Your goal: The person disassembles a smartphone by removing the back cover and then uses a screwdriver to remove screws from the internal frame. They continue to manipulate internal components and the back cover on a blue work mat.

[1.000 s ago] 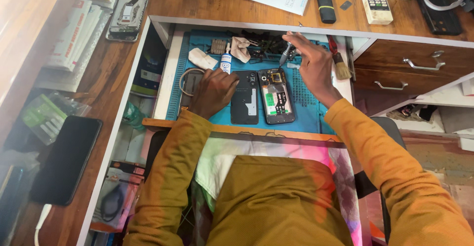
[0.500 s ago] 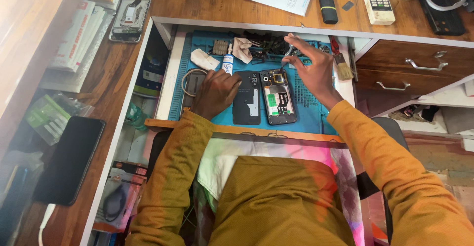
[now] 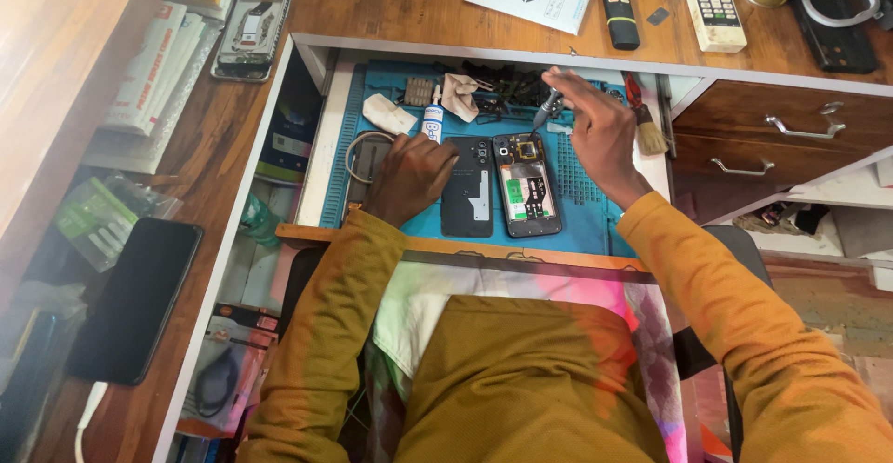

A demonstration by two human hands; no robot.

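Head view: we see an open drawer (image 3: 327, 128) lined with a blue mat (image 3: 595, 221), where an opened phone (image 3: 527, 186) and its back cover (image 3: 468, 189) lie side by side. Our left hand (image 3: 409, 177) curls against the cover; our right hand (image 3: 600, 133) pinches a screwdriver (image 3: 547, 110).

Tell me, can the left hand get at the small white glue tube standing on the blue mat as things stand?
Probably yes. The left hand rests on the blue mat just below the small white glue tube, with nothing between them; the black phone back lies beside it, not in the way.
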